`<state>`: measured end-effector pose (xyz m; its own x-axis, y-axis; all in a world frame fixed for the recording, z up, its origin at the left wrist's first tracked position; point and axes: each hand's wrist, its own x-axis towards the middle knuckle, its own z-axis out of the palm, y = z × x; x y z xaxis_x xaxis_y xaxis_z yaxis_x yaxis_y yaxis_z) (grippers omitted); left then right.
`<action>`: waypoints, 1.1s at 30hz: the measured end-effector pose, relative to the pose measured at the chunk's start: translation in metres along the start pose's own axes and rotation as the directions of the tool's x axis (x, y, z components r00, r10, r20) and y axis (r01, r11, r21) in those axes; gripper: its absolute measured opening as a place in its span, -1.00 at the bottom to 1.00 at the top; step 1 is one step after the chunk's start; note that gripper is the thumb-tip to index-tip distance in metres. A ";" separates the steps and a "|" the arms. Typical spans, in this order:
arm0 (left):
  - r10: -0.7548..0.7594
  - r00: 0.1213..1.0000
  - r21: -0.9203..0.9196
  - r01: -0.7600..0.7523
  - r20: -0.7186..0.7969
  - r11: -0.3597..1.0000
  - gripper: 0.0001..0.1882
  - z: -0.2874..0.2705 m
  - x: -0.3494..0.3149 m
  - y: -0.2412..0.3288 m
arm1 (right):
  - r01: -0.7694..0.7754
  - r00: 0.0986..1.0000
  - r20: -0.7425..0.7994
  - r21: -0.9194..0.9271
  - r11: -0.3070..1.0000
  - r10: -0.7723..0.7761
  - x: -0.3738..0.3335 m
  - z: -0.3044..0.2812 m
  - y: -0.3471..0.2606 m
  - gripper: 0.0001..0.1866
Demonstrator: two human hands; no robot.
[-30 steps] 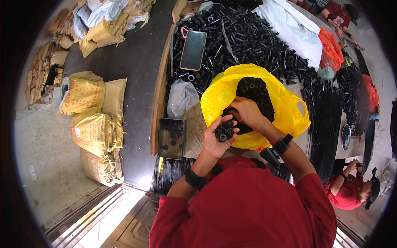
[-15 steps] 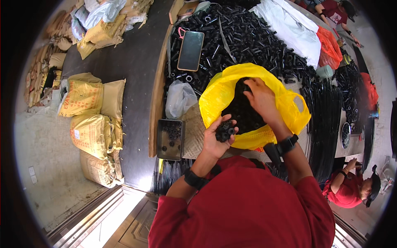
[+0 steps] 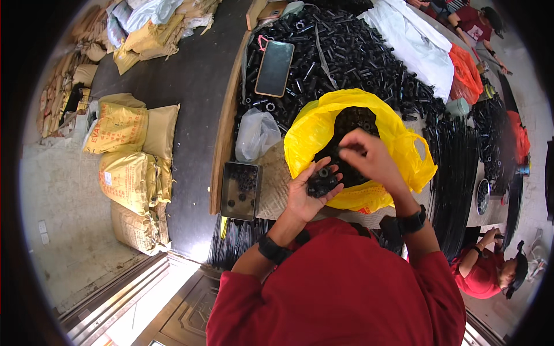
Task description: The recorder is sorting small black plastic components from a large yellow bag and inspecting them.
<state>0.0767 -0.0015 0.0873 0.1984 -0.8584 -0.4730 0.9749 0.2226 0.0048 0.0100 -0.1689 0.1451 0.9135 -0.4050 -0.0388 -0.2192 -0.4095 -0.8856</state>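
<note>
Several small black rings (image 3: 323, 181) sit in our left hand (image 3: 303, 199), palm up, fingers half curled round the clump, just by the near-left rim of the yellow bag (image 3: 311, 124). Grip check: the left is cupped on those rings; the right hand (image 3: 375, 161) is over the bag's mouth with thumb and forefinger bent toward each other, and we can't tell if anything's pinched there.

Handling-wise, we'd guess each one is light, stiff and pretty tough, maybe slick on the outside. Best hold is a thumb-and-finger pinch across the outer edge, and we'd keep that palm cupped so nothing rolls off.

As for clutter, the bag's floppy wall stands up round the loose parts inside, so wrists could snag on it. Left of it on the worktop (image 3: 274, 179) are a clear plastic bag (image 3: 255, 135) and a dark tray (image 3: 224, 193) with a few bits in it. Beyond are a black parts heap (image 3: 334, 52) with a phone (image 3: 274, 69) on top; black rods (image 3: 453, 167) lie off to the right.
</note>
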 end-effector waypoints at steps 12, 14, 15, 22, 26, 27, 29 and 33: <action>-0.046 0.998 -0.020 0.047 0.050 0.999 -0.73 -0.013 0.004 0.000 | 0.066 0.914 -0.241 -0.706 0.705 -0.327 0.064 0.014 0.069 -0.77; -0.023 0.998 -0.033 0.025 0.060 0.999 -0.73 -0.015 0.002 0.000 | 0.094 0.975 -0.124 -0.521 0.848 -0.185 0.065 0.013 0.072 -0.75; -0.013 0.998 -0.042 0.015 0.069 0.999 -0.74 -0.013 0.001 0.000 | 0.099 0.975 -0.118 -0.522 0.847 -0.187 0.064 0.011 0.073 -0.75; 0.027 0.998 -0.055 -0.023 0.062 0.998 -0.75 -0.016 0.002 0.001 | -0.032 0.983 -0.181 0.001 0.999 0.032 0.026 -0.002 0.040 -0.78; 0.065 0.998 0.028 -0.064 -0.021 0.998 -0.76 -0.008 0.001 -0.002 | 0.163 0.975 0.143 0.042 0.986 -0.167 -0.014 0.005 -0.021 -0.77; 0.073 0.995 -0.008 -0.074 -0.071 0.997 -0.78 -0.001 0.002 -0.004 | 0.279 0.947 0.172 -0.035 0.960 -0.270 -0.020 0.011 -0.028 -0.77; 0.082 0.981 -0.024 -0.088 -0.176 0.996 -0.82 0.002 0.007 -0.007 | 0.302 0.945 0.169 -0.125 0.945 -0.280 -0.029 0.029 -0.037 -0.83; 0.029 0.988 -0.094 -0.044 -0.154 0.995 -0.83 -0.013 0.007 -0.001 | 0.317 0.939 0.154 -0.042 0.947 -0.308 -0.012 0.023 -0.041 -0.90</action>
<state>0.0758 -0.0014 0.0727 0.2085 -0.7701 -0.6029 0.9515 0.3024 -0.0572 0.0157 -0.1280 0.1708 0.9780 -0.1280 0.1646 0.0679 -0.5508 -0.8319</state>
